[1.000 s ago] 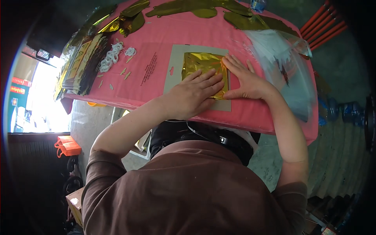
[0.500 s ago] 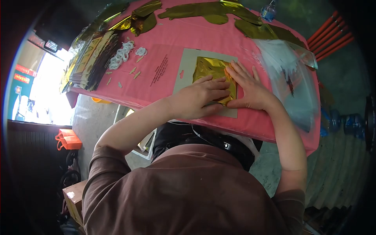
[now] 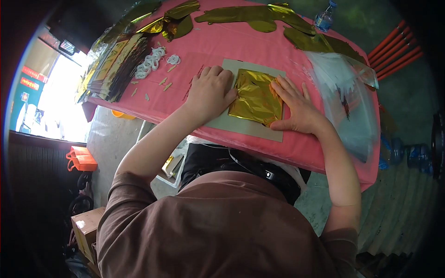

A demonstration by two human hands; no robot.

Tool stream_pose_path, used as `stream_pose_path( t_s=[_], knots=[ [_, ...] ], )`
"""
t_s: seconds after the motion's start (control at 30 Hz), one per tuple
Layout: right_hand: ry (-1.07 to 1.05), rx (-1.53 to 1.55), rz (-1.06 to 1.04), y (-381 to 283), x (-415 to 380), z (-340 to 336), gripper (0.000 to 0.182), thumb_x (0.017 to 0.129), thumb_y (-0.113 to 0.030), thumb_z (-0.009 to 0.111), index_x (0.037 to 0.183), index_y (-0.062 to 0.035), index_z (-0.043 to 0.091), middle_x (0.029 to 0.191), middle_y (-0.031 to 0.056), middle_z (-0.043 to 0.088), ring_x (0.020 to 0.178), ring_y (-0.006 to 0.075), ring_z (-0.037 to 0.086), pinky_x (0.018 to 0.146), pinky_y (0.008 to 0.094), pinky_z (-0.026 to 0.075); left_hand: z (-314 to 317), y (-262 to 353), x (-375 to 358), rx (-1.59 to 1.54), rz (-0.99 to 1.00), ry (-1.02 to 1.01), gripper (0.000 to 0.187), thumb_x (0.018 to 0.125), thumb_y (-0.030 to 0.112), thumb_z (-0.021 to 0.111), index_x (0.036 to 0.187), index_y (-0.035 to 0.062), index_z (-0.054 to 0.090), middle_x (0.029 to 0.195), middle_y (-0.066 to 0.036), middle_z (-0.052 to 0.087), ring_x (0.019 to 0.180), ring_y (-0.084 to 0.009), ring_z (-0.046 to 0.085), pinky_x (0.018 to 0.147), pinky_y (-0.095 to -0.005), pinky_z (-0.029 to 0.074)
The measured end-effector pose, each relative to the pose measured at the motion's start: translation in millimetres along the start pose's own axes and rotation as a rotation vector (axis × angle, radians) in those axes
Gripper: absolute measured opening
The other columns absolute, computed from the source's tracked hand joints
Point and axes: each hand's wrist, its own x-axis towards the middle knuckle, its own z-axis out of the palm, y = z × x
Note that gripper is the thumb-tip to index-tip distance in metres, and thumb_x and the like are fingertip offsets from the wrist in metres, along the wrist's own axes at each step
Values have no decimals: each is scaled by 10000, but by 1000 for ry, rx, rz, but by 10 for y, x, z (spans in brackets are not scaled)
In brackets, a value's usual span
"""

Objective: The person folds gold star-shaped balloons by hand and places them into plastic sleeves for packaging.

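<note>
A folded gold foil sheet (image 3: 256, 96) lies on a grey card (image 3: 266, 134) on the pink table. My right hand (image 3: 299, 104) rests along the foil's right edge with fingers stretched and apart. At the card's left side, my left hand (image 3: 211, 95) has its fingers curled, the thumb reaching the foil's left edge. Whatever those curled fingers grip, if anything, is hidden. Beneath and left of this hand is a thin clear plastic sheet with small print, mostly covered by the hand.
White loops (image 3: 150, 62) and small tan pieces (image 3: 168, 86) lie left of the card. Further left sits a stack of flat packs (image 3: 113, 65). Clear plastic bags (image 3: 345, 102) cover the right side. Gold foil shapes (image 3: 236, 14) and a water bottle (image 3: 325, 17) line the far edge.
My left hand has moved left off the foil to the card's left side, and its fingers have curled. The foil is now mostly uncovered. My right hand stays at its right edge.
</note>
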Motion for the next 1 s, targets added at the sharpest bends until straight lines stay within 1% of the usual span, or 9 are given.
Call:
stream_pose_path(
  t_s=[0.03,0.13,0.2,0.3,0.57,0.73,0.83,0.93,1.0],
  knots=[
    [-3,1,-3,2,2,4,1089,606,-519,746,1461,-149,182,1528,108,103,1418,232,55,1128,485,-4,-9,6,11,1,-1,0,322,773,281,627,983,47,560,1047,-127,553,1005,-293,523,840,-437,440],
    [-1,-10,-1,-14,-4,-2,1091,611,-523,742,1463,-150,172,1528,109,100,1419,234,55,1126,484,-7,-67,63,57,89,21,-74,256,777,256,623,880,25,579,940,-149,593,900,-291,593,750,-402,500],
    [-2,-15,-4,-13,-6,-2,1092,613,-521,741,1464,-147,168,1528,112,99,1419,235,55,1127,480,-7,-109,137,65,62,-82,-189,219,804,229,581,802,11,559,813,-169,604,781,-335,614,689,-421,501],
    [-3,-29,-9,-13,-4,2,1094,617,-515,740,1465,-138,161,1528,117,97,1419,238,55,1129,471,-2,-102,149,79,76,-62,-199,221,809,227,581,799,8,552,755,-175,613,704,-344,622,635,-433,505],
    [-13,-40,-23,-7,18,-5,1097,620,-503,738,1464,-116,153,1524,130,105,1417,246,60,1133,459,27,-86,186,79,28,-59,-192,231,823,230,555,786,3,546,681,-178,616,651,-343,624,599,-432,505],
    [-58,-50,-34,-34,-11,-44,1164,556,-419,781,1469,-120,124,1527,137,76,1419,248,39,1132,462,28,-92,117,14,40,-81,-169,236,822,231,531,751,7,556,635,-173,605,618,-340,621,575,-440,502],
    [-77,-51,-14,-54,-9,-57,1205,512,-375,796,1470,-122,111,1528,135,62,1420,247,31,1132,462,23,-137,115,26,76,-83,-218,253,814,252,562,739,15,608,669,-163,635,640,-309,653,565,-396,529],
    [-73,-43,-9,-65,-6,-62,1215,497,-364,798,1470,-119,113,1527,131,72,1420,241,34,1133,461,18,-136,71,37,52,-65,-233,268,819,254,547,720,19,628,675,-171,636,643,-315,652,579,-406,530],
    [-72,-41,-10,-68,-5,-55,1220,491,-366,799,1470,-118,114,1527,127,77,1420,238,35,1133,460,17,-133,81,61,-34,-68,-239,280,828,260,514,706,22,598,631,-172,604,644,-338,625,615,-442,507]
  ],
)
